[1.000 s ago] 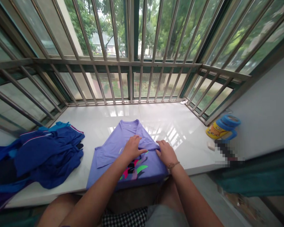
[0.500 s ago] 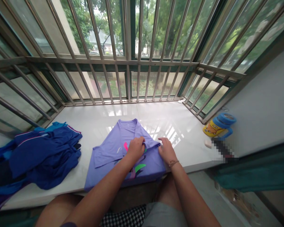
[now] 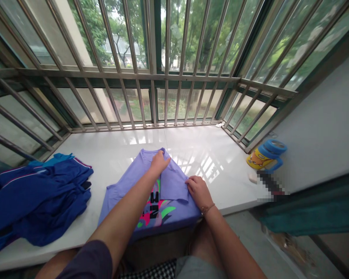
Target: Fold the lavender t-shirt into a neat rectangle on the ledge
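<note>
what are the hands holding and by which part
The left hand seems to pinch the lavender printed T-shirt at its top edge near the collar; the right hand rests on its folded flap, not gripping.

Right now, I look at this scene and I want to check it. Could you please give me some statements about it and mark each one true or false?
1. The left hand touches the purple T-shirt near its collar. True.
2. A thin bracelet is on the right wrist. True.
3. The blue clothes lie at the right end of the white ledge. False: they lie at the left end.
4. The right hand holds the yellow cup. False: the right hand is on the T-shirt, and the cup is on the ledge by the wall, apart from both hands.
</note>
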Demonstrator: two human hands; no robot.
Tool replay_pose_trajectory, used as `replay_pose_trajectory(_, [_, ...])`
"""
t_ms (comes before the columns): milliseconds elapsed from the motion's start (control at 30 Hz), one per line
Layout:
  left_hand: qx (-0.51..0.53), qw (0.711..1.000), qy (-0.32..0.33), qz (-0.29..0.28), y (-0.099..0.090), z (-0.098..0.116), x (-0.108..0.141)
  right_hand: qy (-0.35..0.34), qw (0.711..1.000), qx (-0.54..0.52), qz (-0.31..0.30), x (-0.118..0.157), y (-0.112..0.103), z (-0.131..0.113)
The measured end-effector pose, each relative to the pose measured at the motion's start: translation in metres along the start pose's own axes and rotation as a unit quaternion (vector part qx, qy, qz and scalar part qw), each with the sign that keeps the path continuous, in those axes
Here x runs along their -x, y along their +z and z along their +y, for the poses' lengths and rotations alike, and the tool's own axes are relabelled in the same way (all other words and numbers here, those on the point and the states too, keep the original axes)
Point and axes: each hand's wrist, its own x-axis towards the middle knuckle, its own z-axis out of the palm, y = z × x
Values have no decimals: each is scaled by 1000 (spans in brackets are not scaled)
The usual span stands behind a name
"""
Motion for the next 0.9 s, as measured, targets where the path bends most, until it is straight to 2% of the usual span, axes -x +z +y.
replay_pose_trajectory(100, [-2, 1000, 5, -4, 8, -2, -31, 11, 1000, 8, 12, 6, 3, 5])
replay_pose_trajectory(200, [4, 1000, 18, -6, 18, -4, -49, 27, 999, 12, 12, 8, 4, 11])
replay_pose_trajectory(333, [7, 999, 32, 5, 23, -5, -60, 48, 999, 1, -8, 8, 2, 17])
replay_pose_trajectory(433, [4, 998, 58, 23, 19, -3, -55, 73, 997, -30, -4, 7, -1, 21])
replay_pose_trajectory(500, [2, 996, 80, 49, 16, 2, -39, 107, 993, -57, 14, 6, -3, 24])
replay_pose_trajectory(567, [1, 990, 134, 43, 16, 8, -11, 132, 988, -77, 24, 6, -4, 27])
replay_pose_trajectory(667, [-6, 959, 278, -62, 24, 15, 51, 125, 988, -88, 3, 3, -5, 30])
replay_pose_trajectory(733, [-36, 936, 331, -114, 33, 16, 92, 123, 989, -82, -20, 0, -6, 29])
replay_pose_trajectory(833, [-51, 935, 323, -137, 47, 12, 133, 142, 987, -68, -41, -5, -6, 26])
replay_pose_trajectory(900, [24, 953, 275, -128, 53, 7, 140, 159, 984, -70, -35, -8, -4, 24])
